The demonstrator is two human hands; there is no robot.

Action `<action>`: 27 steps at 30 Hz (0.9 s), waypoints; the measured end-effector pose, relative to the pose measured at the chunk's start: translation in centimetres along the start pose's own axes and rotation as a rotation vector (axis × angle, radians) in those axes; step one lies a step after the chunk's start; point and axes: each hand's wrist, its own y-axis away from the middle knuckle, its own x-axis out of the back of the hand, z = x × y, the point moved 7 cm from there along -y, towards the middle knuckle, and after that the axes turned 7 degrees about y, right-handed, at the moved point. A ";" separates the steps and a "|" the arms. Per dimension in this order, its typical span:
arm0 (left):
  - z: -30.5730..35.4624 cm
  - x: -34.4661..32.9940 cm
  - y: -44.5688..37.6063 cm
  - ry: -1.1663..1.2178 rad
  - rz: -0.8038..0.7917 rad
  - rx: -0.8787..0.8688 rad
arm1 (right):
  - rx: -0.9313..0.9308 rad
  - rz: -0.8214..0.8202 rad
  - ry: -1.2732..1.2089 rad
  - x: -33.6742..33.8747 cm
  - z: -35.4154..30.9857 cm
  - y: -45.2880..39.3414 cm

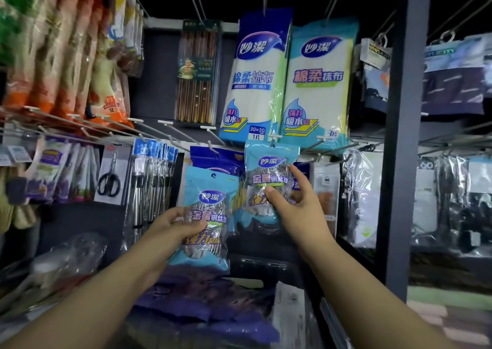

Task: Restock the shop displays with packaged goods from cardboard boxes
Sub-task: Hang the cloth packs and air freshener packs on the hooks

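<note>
- Head view: the left hand (173, 222) grips a blue steel-wool scourer pack (206, 215) by its left edge, thumb across the front, held below the display hooks.
- The right hand (295, 202) pinches a second scourer pack (269, 173) between thumb and fingers; its top sits at a white peg hook (274, 137).
- Two blue cleaning-cloth packs (290, 82) hang just above.
- Scissors (109, 181) hang at the left.

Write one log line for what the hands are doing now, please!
left hand: holds spare scourer pack | right hand: pinches scourer pack at hook | step: hanging
</note>
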 end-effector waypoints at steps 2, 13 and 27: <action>0.0 0.1 0.2 -0.002 0.001 0.003 | -0.019 -0.005 0.022 -0.2 0.2 0.2; 0.0 0.4 0.8 0.006 0.010 0.033 | -0.097 -0.043 0.128 -0.7 3.0 -1.5; -0.2 1.9 0.9 0.052 -0.045 0.047 | -0.200 -0.031 0.348 -3.6 6.7 -7.2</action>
